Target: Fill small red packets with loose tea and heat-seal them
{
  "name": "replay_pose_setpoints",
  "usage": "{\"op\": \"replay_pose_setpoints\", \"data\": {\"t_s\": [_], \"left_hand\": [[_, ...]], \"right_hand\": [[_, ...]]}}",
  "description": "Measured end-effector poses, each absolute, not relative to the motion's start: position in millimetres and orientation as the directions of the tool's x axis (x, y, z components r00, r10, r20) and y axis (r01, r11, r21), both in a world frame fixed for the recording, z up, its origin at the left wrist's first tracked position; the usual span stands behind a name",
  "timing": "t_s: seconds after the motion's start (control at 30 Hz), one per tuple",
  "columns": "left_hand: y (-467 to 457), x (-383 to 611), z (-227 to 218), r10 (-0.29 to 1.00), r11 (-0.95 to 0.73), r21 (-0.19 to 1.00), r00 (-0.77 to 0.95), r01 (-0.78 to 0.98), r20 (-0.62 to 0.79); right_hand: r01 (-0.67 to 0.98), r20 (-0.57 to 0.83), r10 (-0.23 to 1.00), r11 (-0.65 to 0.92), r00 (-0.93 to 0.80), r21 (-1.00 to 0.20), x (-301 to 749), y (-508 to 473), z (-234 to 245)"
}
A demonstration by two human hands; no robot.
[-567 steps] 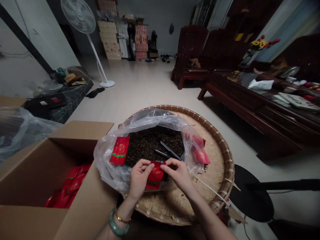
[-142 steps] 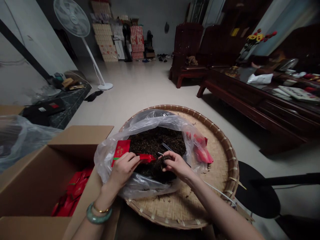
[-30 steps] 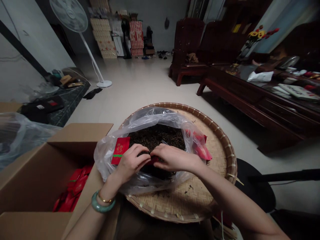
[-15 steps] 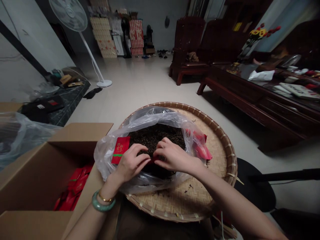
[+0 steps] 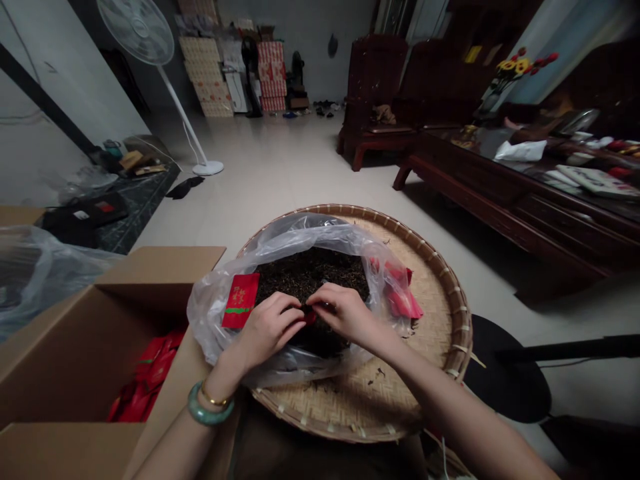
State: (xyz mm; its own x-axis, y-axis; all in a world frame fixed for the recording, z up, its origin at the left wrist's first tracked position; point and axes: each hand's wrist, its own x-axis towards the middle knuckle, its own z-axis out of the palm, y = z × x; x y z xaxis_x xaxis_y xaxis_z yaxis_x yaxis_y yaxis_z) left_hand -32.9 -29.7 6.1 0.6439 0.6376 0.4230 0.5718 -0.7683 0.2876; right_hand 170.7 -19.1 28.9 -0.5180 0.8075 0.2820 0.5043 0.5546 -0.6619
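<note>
My left hand (image 5: pixel 273 327) and my right hand (image 5: pixel 340 308) meet over a clear plastic bag (image 5: pixel 210 320) of dark, loose dried leaves that look like tea (image 5: pixel 310 267). Both are closed, fingertips pinching a small red packet (image 5: pixel 311 319) that is mostly hidden by the fingers. Just left of them, a flat red packet (image 5: pixel 241 300) with gold lettering and a green stripe rests on the bag's edge. More red packets (image 5: pixel 400 293) lie at the bag's right side, partly behind the plastic. A round woven bamboo tray (image 5: pixel 435 287) carries the bag.
An open cardboard box (image 5: pixel 55 347) with several red packets (image 5: pixel 150 373) in it stands at the left, against the tray. To the right are a black round stand base (image 5: pixel 515 373) and a dark wooden table (image 5: pixel 525 207). A white fan (image 5: pixel 200 150) stands further back.
My right hand's fingers have shifted slightly and draw closer to the left fingertips at the small red packet. More of its red shows now. The bag and tray stay in place.
</note>
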Motion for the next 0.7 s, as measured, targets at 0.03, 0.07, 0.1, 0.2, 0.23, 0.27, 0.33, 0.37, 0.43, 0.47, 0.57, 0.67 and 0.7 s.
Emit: {"op": "replay_pose_setpoints", "data": {"t_s": [0.03,0.07,0.1,0.2,0.23,0.27,0.33,0.37,0.43,0.47,0.57,0.67,0.7], "left_hand": [[-29.9,-32.6,5.2,0.640,-0.767,0.302,0.643,0.565,0.421],[-30.1,-32.4,4.4,0.642,-0.766,0.316,0.641,0.560,0.421],[-30.3,-32.3,3.7,0.647,-0.762,0.330,0.637,0.557,0.419],[-31.3,-32.0,3.2,0.663,-0.749,0.366,0.631,0.553,0.403],[-31.7,-31.9,3.3,0.667,-0.745,0.375,0.628,0.552,0.400],[-32.0,-31.7,3.4,0.669,-0.743,0.381,0.626,0.550,0.401],[-32.7,-31.4,3.5,0.667,-0.745,0.387,0.622,0.543,0.411],[-33.0,-31.4,3.5,0.664,-0.748,0.388,0.621,0.539,0.417],[-33.4,-32.0,3.2,0.658,-0.753,0.389,0.620,0.532,0.427],[-33.5,-32.6,2.9,0.656,-0.755,0.387,0.621,0.530,0.429],[-33.1,-35.1,1.7,0.638,-0.770,0.364,0.632,0.524,0.440],[-31.9,-37.2,-0.3,0.616,-0.787,0.333,0.644,0.519,0.454],[-31.4,-37.7,-1.1,0.614,-0.789,0.324,0.643,0.522,0.457]], "right_hand": [[0.474,0.288,0.812,0.543,-0.508,-0.693,170.2,-20.3,31.4],[0.448,0.283,0.815,0.528,-0.505,-0.722,170.2,-21.4,33.9],[0.427,0.272,0.818,0.512,-0.506,-0.745,170.7,-22.4,36.2],[0.432,0.259,0.811,0.516,-0.525,-0.739,174.6,-24.6,39.5],[0.453,0.262,0.799,0.539,-0.541,-0.710,176.0,-25.1,39.1],[0.476,0.260,0.783,0.567,-0.565,-0.672,177.1,-25.5,38.0],[0.511,0.231,0.747,0.613,-0.623,-0.602,178.1,-25.7,34.3],[0.519,0.210,0.735,0.622,-0.645,-0.586,178.0,-25.4,32.1],[0.521,0.182,0.728,0.619,-0.661,-0.588,176.8,-23.8,28.3],[0.516,0.180,0.730,0.614,-0.660,-0.598,176.1,-22.6,27.1],[0.509,0.198,0.740,0.606,-0.643,-0.611,173.6,-19.2,26.2],[0.506,0.244,0.721,0.648,-0.648,-0.570,170.1,-18.6,25.2],[0.499,0.268,0.707,0.671,-0.655,-0.549,168.7,-19.1,24.2]]}}
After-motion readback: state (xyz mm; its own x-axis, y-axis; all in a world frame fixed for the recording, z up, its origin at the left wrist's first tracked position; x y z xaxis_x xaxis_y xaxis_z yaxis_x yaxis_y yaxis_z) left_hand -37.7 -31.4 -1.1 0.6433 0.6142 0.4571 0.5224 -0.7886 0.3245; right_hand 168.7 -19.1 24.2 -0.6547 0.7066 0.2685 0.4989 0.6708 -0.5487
